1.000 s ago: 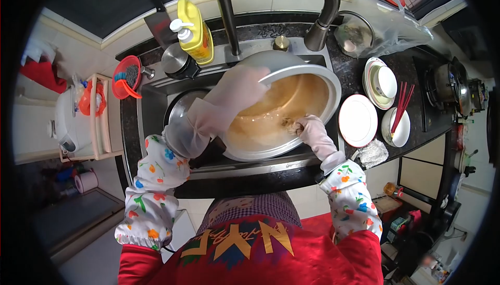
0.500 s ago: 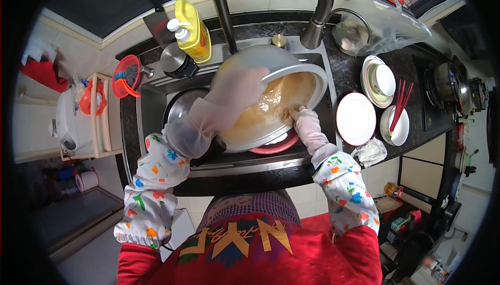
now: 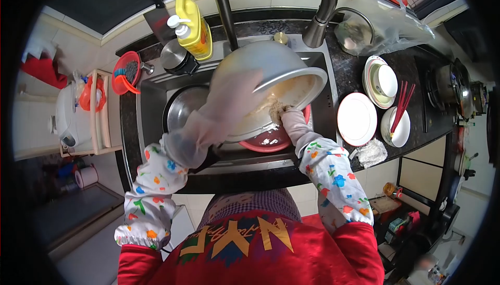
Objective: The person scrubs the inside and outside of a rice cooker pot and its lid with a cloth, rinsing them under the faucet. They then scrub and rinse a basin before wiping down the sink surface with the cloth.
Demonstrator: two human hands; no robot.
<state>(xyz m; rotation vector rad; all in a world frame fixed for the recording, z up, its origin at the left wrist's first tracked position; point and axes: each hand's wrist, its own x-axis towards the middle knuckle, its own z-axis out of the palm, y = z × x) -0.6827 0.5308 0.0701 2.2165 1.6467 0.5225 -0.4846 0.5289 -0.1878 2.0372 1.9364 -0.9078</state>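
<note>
Over the sink, the right hand, fingers curled round a scrubber, apparently scours a tilted pot, the blurred left hand too unclear to read, the next stroke likely needing steadiness.

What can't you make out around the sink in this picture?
In the head view:
Left hand: blurred, so how it meets the metal pot is unclear.
Pot's interior: partly hidden by its own tilted wall.
Red basin: far part hidden behind the pot.
Tan wad: partly covered by the right hand; material unclear.
Faucet: top bend cut off by the upper edge.
</note>
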